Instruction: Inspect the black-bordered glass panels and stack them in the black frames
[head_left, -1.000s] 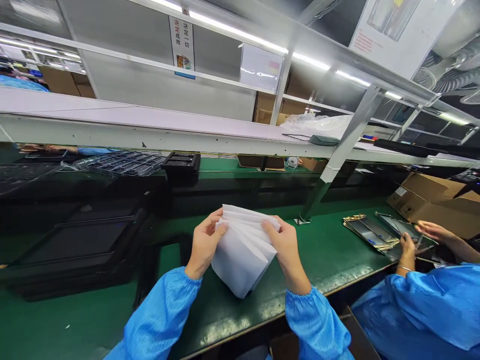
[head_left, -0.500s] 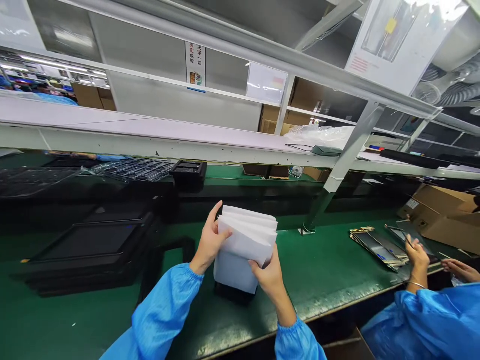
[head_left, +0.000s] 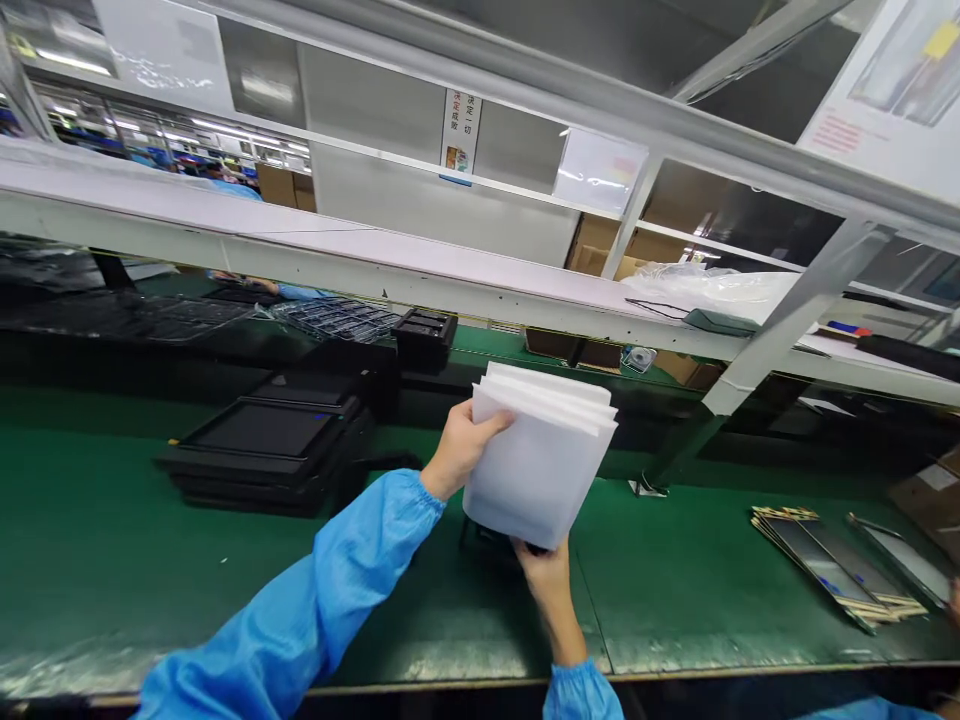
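A loose bundle of white sleeves (head_left: 541, 458), probably thin foam or paper, is held up in the air above the green-matted tabletop (head_left: 682, 570), tilted, with its layered edges fanned slightly along the top. The left hand (head_left: 465, 450) is on the bundle's upper left corner, its fingers laid across the front face in a closed grip that presses the layers together. The right hand (head_left: 544, 578) sits at the lower edge, its fingers hidden behind the bundle, so I cannot tell whether it pinches the sheets or only supports them from below. The bundle looks light, soft and flexible, and the smooth layers seem likely to slide apart, so a hold on two opposite edges that squeezes them together looks safest. Behind the hands, on the left of the tabletop, lies a stack of black-framed display panels (head_left: 259, 430). On the right lies a fanned pile of glass panels (head_left: 825, 565). Blue sleeves (head_left: 300, 600) cover both of the person's arms. A co-worker's blue sleeve (head_left: 870, 711) shows at the bottom right edge.
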